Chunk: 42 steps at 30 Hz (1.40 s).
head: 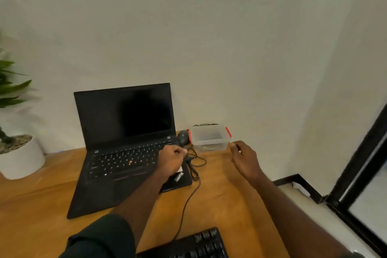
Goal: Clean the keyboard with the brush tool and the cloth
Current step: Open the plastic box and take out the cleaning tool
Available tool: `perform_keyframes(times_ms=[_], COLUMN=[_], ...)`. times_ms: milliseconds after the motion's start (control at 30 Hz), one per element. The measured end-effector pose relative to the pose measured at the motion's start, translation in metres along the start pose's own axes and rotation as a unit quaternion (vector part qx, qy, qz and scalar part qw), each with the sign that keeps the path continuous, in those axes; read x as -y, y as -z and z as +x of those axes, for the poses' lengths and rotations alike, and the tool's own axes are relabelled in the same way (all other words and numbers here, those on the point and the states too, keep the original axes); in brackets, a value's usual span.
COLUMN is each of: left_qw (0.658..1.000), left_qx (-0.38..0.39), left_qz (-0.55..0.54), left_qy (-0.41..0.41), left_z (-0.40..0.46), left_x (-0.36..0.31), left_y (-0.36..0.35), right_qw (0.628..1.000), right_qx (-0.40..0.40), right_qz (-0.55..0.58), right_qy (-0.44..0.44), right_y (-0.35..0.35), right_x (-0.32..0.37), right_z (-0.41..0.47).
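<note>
Clear plastic box with orange clips [209, 137] sat behind both our hands: left hand [172, 159] curled, right hand [244, 157] curled, whether either pinched anything we couldn't tell. Black external keyboard [194, 245] waited near us, untouched. Guessing tools needed fetching first.

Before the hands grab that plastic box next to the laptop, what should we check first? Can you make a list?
1. Box within reach: ok, both hands are close.
2. Box lid on: ok, red clips at both ends.
3. Right hand free: cannot tell, fingers curled.
4. Left hand free: cannot tell, curled above the cable.
5. Brush and cloth inside box: cannot tell, walls are cloudy.
6. Keyboard ready on the table: ok, near edge.
</note>
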<state>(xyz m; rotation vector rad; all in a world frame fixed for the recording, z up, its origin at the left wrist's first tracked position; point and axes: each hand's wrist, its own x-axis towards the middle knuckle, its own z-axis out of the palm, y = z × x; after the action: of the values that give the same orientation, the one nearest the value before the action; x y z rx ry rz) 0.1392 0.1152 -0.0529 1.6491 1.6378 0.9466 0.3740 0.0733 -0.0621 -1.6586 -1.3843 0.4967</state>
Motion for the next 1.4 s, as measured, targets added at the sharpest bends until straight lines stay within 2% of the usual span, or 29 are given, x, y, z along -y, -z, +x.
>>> perform_keyframes(times_ms=[267, 433, 600, 800, 900, 1000, 1100, 1300, 1400], left_qw=[0.998, 0.995, 0.993, 0.983, 0.974, 0.978, 0.976, 0.96, 0.958], left_qx=[-0.014, -0.049, -0.049, 0.037, 0.041, 0.029, 0.073, 0.173, 0.202], left_qz=[-0.057, -0.076, -0.093, -0.152, -0.186, -0.177, -0.186, -0.208, -0.191], left_qy=[0.03, 0.049, 0.06, 0.096, 0.119, 0.11, 0.088, 0.065, 0.065], left_z=[0.053, 0.077, 0.082, 0.062, 0.045, 0.029, 0.007, -0.049, -0.072], left_x=[-0.007, 0.002, 0.005, -0.003, -0.008, -0.007, -0.011, -0.016, -0.007], left_y=[-0.036, -0.049, -0.058, -0.066, -0.066, -0.059, -0.048, -0.039, -0.032], right_qw=[0.976, 0.979, 0.982, 0.966, 0.957, 0.947, 0.945, 0.961, 0.973], right_qx=[-0.089, -0.088, -0.072, -0.096, -0.104, -0.104, -0.098, -0.146, -0.118], right_qz=[0.172, 0.164, 0.156, 0.208, 0.23, 0.258, 0.268, 0.175, 0.123], right_qy=[-0.101, -0.088, -0.083, -0.121, -0.143, -0.158, -0.162, -0.158, -0.157], right_y=[-0.031, -0.04, -0.04, -0.04, -0.038, -0.031, -0.011, 0.032, 0.042], right_x=[-0.037, -0.046, -0.047, -0.059, -0.056, -0.048, -0.036, -0.023, -0.026], right_z=[0.041, 0.049, 0.05, 0.051, 0.046, 0.027, 0.0, -0.046, -0.065])
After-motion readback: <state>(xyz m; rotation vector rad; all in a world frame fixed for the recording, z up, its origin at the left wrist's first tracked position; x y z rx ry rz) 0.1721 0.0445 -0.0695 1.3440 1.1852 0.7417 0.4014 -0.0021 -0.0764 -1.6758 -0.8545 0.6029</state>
